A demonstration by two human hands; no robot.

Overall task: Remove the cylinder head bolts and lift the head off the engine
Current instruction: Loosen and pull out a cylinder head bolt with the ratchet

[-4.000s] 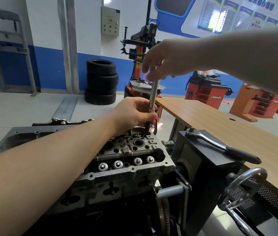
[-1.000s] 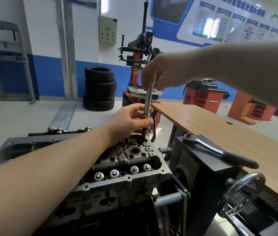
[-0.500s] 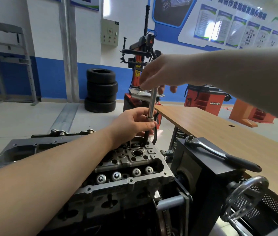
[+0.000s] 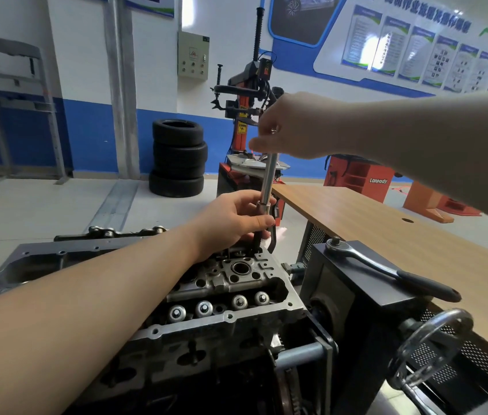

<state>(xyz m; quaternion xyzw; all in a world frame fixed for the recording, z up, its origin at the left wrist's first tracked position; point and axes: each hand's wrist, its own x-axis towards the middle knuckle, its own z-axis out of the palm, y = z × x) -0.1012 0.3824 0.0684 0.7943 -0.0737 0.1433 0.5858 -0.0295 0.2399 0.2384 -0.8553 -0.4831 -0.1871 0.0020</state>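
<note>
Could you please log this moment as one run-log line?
left hand: grips extension bar low | right hand: pinches its top | cylinder head: still mounted | ratchet: idle

"Lanpody" in white on the orange-red machine (image 4: 362,179) far right, behind the bench. Wall board (image 4: 416,43) has a Chinese heading, too blurred to read. Grey control box (image 4: 193,56) label illegible.

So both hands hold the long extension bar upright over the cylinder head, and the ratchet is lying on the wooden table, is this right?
Not quite. The ratchet lies on the black box beside the engine, not on the wooden table, as the head view shows. The rest holds: the left hand grips the lower end of the extension bar and the right hand its top, upright over the cylinder head.
</note>
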